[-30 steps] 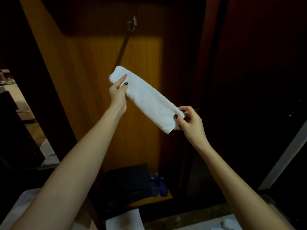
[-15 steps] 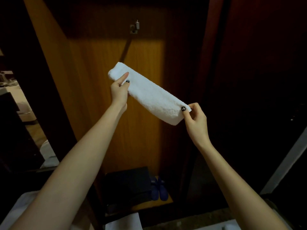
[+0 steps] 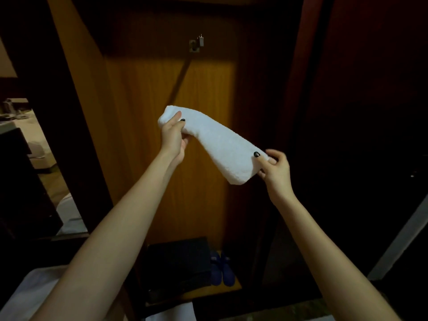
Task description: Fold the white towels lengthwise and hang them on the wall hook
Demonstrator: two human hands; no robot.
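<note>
Both bare arms reach forward from the person. Left hand pinches the upper end of the folded white towel, thumb on top; right hand closes on the lower end. Towel held in mid-air, slanting down to the right, in front of the wooden panel. Wall hook above, well apart. Blue slippers on the floor beyond.

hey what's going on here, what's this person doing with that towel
A person is holding a folded white towel up in front of a wooden wall panel. The left hand grips its upper end, and the right hand pinches the lower end, so it slants down to the right. The metal wall hook above is bare; the towel is not yet hung.
</note>
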